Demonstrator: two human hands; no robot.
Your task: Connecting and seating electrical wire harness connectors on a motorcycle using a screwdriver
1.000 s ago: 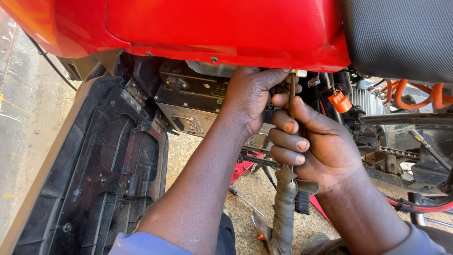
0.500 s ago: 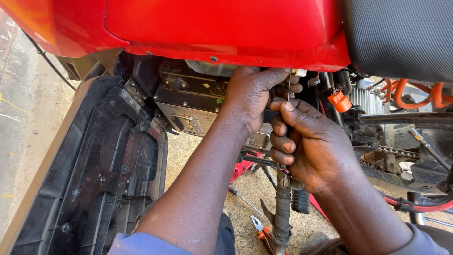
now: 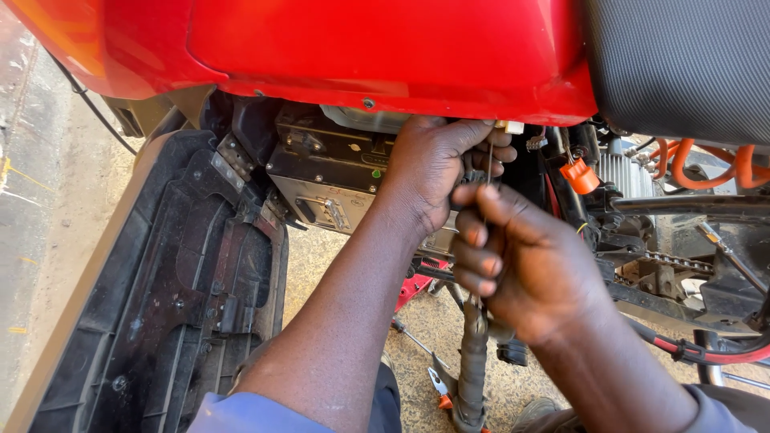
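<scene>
1. Rod (image 3: 489, 164), thin and metal, stands upright just under the red bodywork (image 3: 385, 48), rising toward a small white connector (image 3: 511, 127).
2. Right hand (image 3: 521, 265) is curled tight around the rod's lower part, thumb pressed against it.
3. Left hand (image 3: 437, 164) reaches up beside the rod, fingers tucked behind it under the bodywork (whether they grip anything, I cannot tell).
4. Wrapped cable (image 3: 473, 361) hangs straight down below the right hand.
5. Metal box (image 3: 329, 180) sits just left of the left hand.
6. Black panel (image 3: 160, 297) lies open at far left; an orange cap (image 3: 579, 175) and chain (image 3: 666, 259) are at right.
7. Pliers (image 3: 437, 386) lie on the ground.
</scene>
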